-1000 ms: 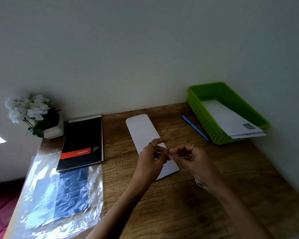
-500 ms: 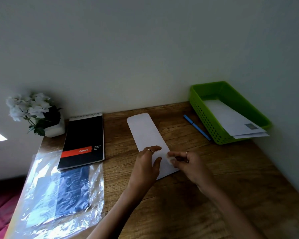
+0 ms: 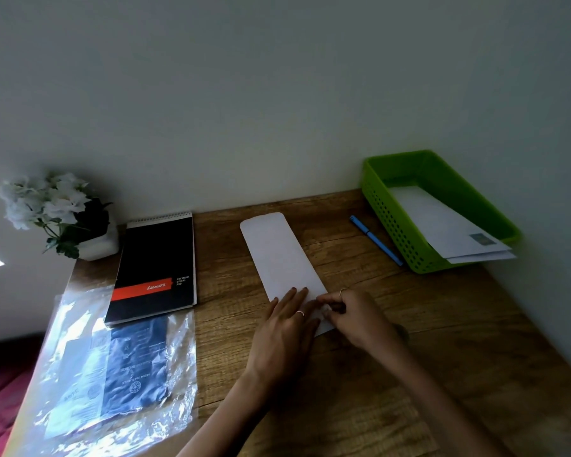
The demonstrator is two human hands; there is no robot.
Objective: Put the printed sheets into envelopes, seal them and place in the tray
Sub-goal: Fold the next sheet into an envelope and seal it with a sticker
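Observation:
A long white envelope (image 3: pixel 277 252) lies on the wooden desk (image 3: pixel 442 324), its rounded flap pointing away from me. My left hand (image 3: pixel 284 334) rests flat on the envelope's near end, fingers spread, holding nothing. Touching it on the right, my right hand (image 3: pixel 356 318) pinches a small white piece (image 3: pixel 325 308) against the envelope's near end. What the piece is cannot be made out. The green perforated tray (image 3: pixel 389 219) stands at the back right, with white envelopes (image 3: pixel 442 222) in it, the top one stamped and sticking out over the near rim.
A blue pen (image 3: pixel 374 239) lies just left of the tray. A black spiral notepad (image 3: pixel 155 268) sits at the left, a clear plastic bag (image 3: pixel 112 374) with dark paper in front of it. White flowers in a pot (image 3: pixel 63 212) stand at the back left corner.
Both hands have come down from just above the desk onto the envelope's near end. My left hand went from pinching to lying flat. My right hand kept the small white piece.

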